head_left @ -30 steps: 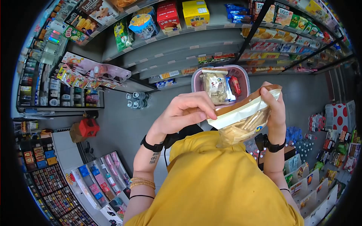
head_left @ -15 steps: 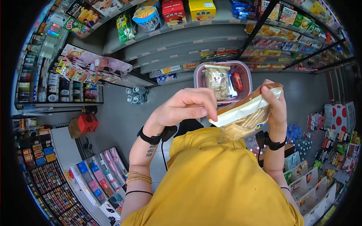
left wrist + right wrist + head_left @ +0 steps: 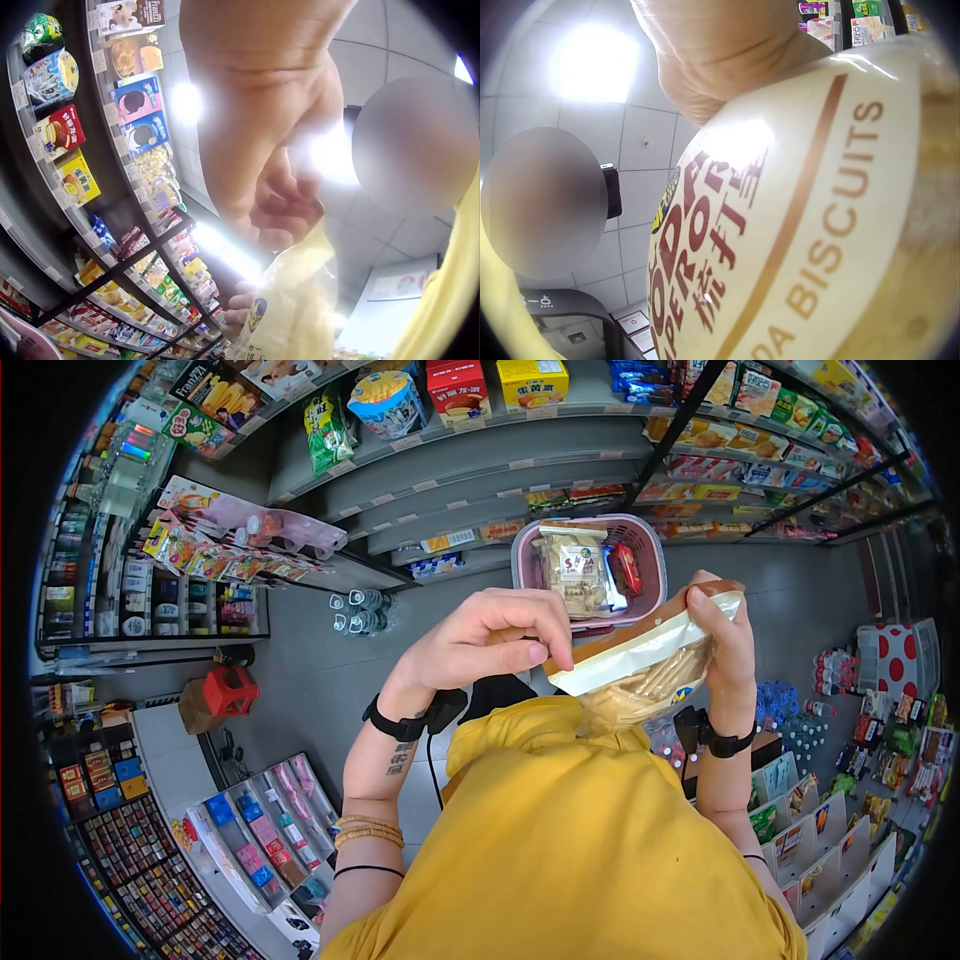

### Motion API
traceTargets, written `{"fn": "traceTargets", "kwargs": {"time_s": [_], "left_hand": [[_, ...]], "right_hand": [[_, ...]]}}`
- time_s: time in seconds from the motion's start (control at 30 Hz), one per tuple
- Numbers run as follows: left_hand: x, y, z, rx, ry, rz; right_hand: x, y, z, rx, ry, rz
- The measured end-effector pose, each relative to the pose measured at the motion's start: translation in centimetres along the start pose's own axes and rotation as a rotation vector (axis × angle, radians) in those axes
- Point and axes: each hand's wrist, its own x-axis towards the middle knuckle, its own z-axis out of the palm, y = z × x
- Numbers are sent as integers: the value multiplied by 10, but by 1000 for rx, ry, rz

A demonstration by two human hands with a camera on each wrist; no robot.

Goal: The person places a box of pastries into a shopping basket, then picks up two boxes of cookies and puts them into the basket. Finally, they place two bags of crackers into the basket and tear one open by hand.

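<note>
Biscuit bag [image 3: 640, 660] is held slantwise between both grips, its long axis running hand to hand: the right hand [image 3: 725, 650] wraps the raised end, the left hand [image 3: 490, 645] pinches the lower corner, and the pink basket [image 3: 655, 560] lies just beyond them.

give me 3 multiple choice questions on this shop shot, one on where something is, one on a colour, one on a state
1. Where is the basket?
A. on a shelf
B. on the floor by the shelves
C. hung on an arm

2. What colour is the shirt?
A. yellow
B. blue
C. white

3. How is the biscuit bag held?
A. by one hand
B. by both hands
C. by neither hand

Answers:
1 B, it stands on the grey floor below the shelves.
2 A, the head view shows it plainly yellow.
3 B, the left hand pinches one end and the right hand grips the other.
</note>
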Motion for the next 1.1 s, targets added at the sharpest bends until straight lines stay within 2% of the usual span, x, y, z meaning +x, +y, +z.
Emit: {"fn": "traceTargets", "kwargs": {"time_s": [0.43,0.73,0.93,1.1], "left_hand": [[-8,-3,8,-88,21,-51],[-9,-10,3,-63,-29,0],[-8,-9,10,-98,54,-30],[-9,-14,5,-128,-26,-5]], "right_hand": [[-10,6,0,11,0,9],[-13,3,4,-6,38,2],[-13,4,1,-13,29,7],[-12,3,1,11,15,1]]}}
